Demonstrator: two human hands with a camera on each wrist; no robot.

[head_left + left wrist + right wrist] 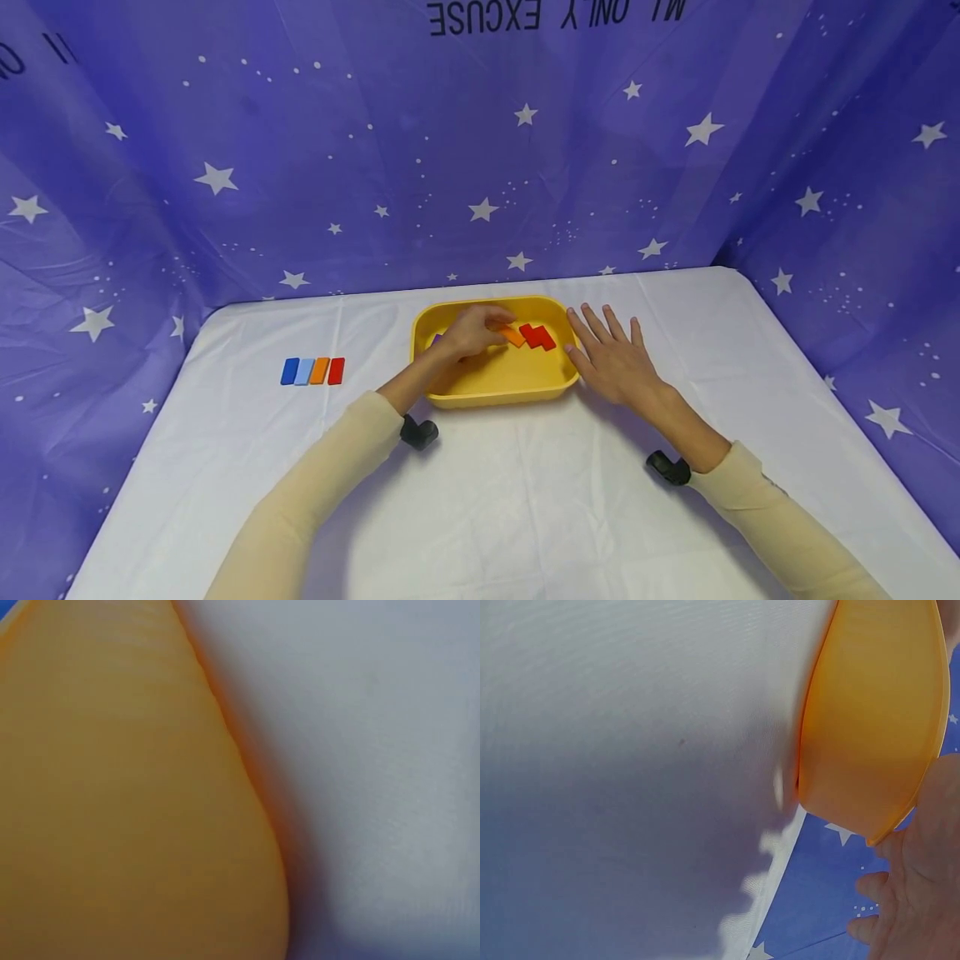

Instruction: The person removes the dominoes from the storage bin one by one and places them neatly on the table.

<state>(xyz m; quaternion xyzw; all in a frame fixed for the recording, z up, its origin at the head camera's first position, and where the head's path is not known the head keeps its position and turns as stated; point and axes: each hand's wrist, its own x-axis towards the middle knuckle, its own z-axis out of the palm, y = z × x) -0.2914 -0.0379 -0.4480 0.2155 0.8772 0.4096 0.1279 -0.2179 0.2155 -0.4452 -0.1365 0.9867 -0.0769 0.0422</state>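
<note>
In the head view, my left hand (472, 332) reaches into a yellow tray (495, 400) with its fingers bent. Its fingertips are right at an orange tile (513, 336); I cannot tell whether they pinch it. Two red tiles (537, 337) lie just right of that tile. A bit of a purple tile (437, 339) shows at the left, mostly hidden by the hand. My right hand (617, 365) is spread flat at the tray's right end, thumb and index fingertip at the rim. The right wrist view shows this hand (922, 877) beside the tray wall (870, 727).
Left of the tray, a dark blue tile (289, 372), a light blue tile (303, 372), an orange tile (318, 371) and a red tile (336, 371) stand in a row on the white tablecloth (510, 492). A purple star-patterned curtain (420, 167) encloses the table's back and sides.
</note>
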